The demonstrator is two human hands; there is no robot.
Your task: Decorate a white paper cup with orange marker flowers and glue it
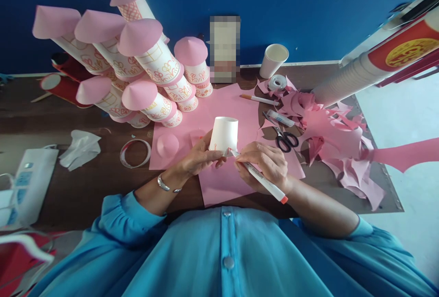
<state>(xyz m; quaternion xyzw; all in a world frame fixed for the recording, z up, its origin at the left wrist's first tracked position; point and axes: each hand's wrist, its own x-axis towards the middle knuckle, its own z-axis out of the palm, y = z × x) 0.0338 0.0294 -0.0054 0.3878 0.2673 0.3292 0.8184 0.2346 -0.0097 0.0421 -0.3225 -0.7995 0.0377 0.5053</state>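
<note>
My left hand [202, 155] grips a white paper cup [225, 133] near its lower edge, above the pink paper [224, 191]. Small orange-red lines are drawn on the cup's side close to that edge. In my right hand [262, 164] is a white marker [264, 181] with an orange-red end, its tip at the drawn marks. To the left stand towers of stacked paper cups [159, 66] with flower drawings and pink cone roofs [140, 37]. A small pink cone [168, 145] lies on the paper by my left hand.
Black-handled scissors [286, 140], a glue tube [281, 117], another marker [259, 99] and a tape roll [277, 83] lie right of centre. Pink scraps [339, 137] heap beyond them. A white cup [273, 60] stands at the back, and a larger tape roll [135, 153] lies left.
</note>
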